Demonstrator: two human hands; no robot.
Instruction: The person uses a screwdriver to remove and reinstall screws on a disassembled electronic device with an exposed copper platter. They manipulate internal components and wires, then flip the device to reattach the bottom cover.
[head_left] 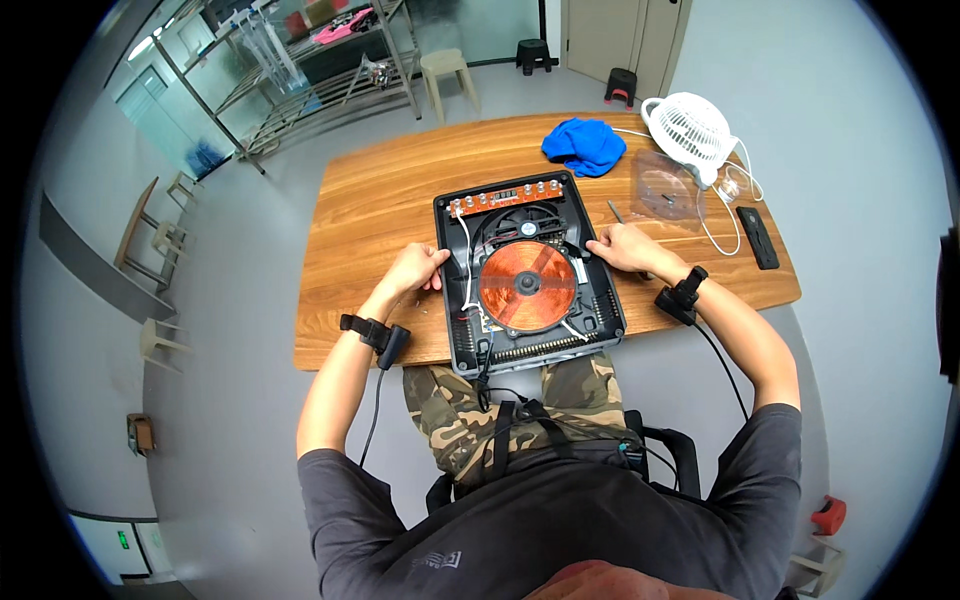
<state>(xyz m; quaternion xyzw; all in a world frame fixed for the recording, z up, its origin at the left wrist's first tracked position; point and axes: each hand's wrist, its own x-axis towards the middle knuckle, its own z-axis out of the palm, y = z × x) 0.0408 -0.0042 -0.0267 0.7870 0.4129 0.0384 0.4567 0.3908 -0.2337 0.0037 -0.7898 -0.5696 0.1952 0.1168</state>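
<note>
- Open, rectangular black plastic appliance casing (605,312), at the near edge of a brown wood-grain table (370,200), directly before the lap.
- Inside the casing: a flat, round copper-coloured coil (553,292) with a dark hub; beyond it, a round black cooling fan (528,230); along the far end, an orange circuit-board strip (505,197) with silvery round parts; down the left, a thin white cable (467,260).
- Left hand (415,268): thumb and curled fingers gripping the left rim.
- Right hand (627,248): opposite, fingers gripping the right rim.
- Just beyond the right hand, a thin grey rod (615,211); farther, a see-through squarish piece (662,190).
- Near the table's right edge, a long flat black panel (758,238).
- At the far right, a white caged desk fan (690,128); to its left, a crumpled bright-blue cloth (583,147).
- Past the table, a metal shelving rack (404,75).
</note>
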